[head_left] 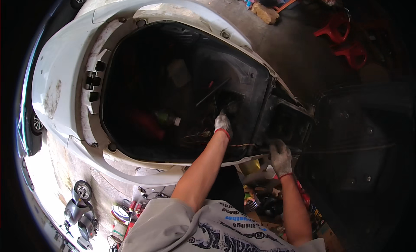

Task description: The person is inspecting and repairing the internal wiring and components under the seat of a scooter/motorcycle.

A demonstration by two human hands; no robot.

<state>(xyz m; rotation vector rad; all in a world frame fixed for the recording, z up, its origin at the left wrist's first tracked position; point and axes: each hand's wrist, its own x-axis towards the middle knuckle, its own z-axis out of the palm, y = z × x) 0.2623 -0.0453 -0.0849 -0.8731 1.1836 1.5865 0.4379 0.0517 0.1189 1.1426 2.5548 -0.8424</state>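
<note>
A scooter's dark under-seat storage bin [143, 70] lies open before me, framed by pale body panels [65, 79]. My left hand [222, 123], in a whitish glove with a red cuff, reaches down into it at a dark opening [234, 102] in its floor. Its fingers look closed, but whatever they hold is lost in shadow. Thin wires [203, 137] run beside that wrist. My right hand [281, 158], gloved too, is at the bin's near right edge, by a smaller recess [286, 120]. Its fingers are bent together; what is in them does not show.
Inside the bin lie a dark rod [213, 92], a bottle with a pale cap [167, 118] and a pale block [178, 72]. The raised black seat [359, 135] is at right. Red plastic chairs [336, 29] stand beyond; a parked scooter [80, 213] is at lower left.
</note>
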